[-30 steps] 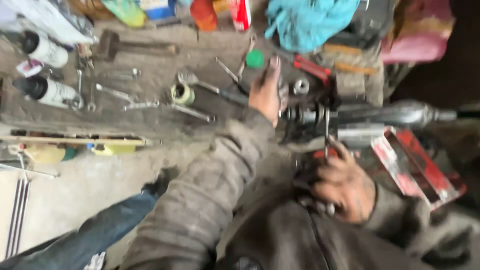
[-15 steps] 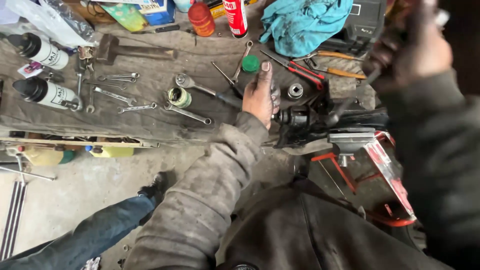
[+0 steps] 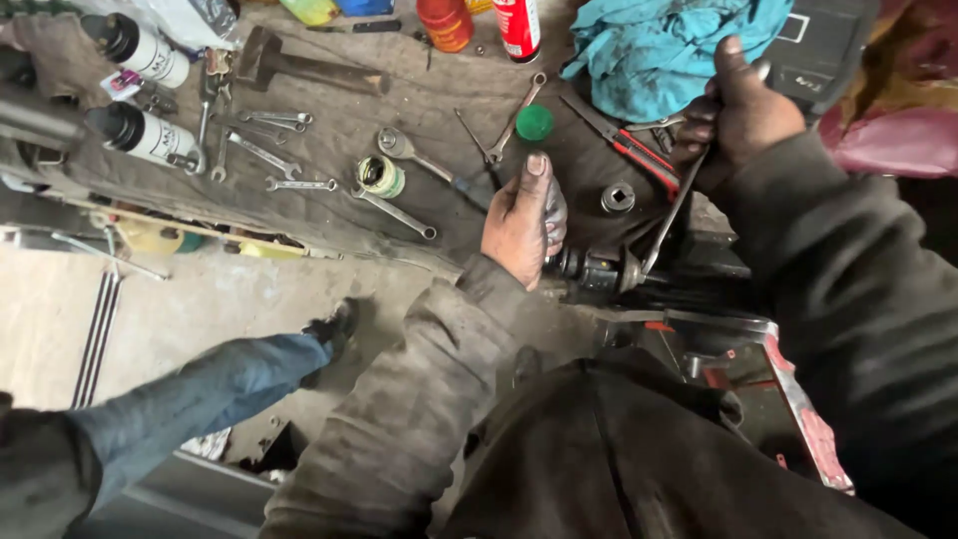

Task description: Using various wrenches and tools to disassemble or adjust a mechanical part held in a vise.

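My left hand [image 3: 523, 222] grips the end of a dark greasy shaft assembly [image 3: 599, 269] that lies across a red-framed stand [image 3: 788, 389]. My right hand [image 3: 743, 110] is raised near the teal rag and is closed on the upper end of a long thin metal wrench [image 3: 674, 215]. The wrench slants down to the shaft's collar, right beside my left hand. A green cap [image 3: 535, 122] and a small socket [image 3: 618, 198] lie on the cloth just beyond my left fingers.
A dirty cloth [image 3: 329, 130] holds several wrenches [image 3: 261, 155], a ratchet [image 3: 419, 165], a hammer [image 3: 299, 65], a small tin [image 3: 379, 177] and red-handled pliers [image 3: 629, 145]. Spray bottles [image 3: 140, 135] lie left, red cans [image 3: 519, 25] at the top. A jeans-clad leg [image 3: 210, 384] crosses the concrete floor.
My right hand rose from low by the red stand to the upper right and now holds the long wrench against the shaft. My left hand stayed on the shaft end.
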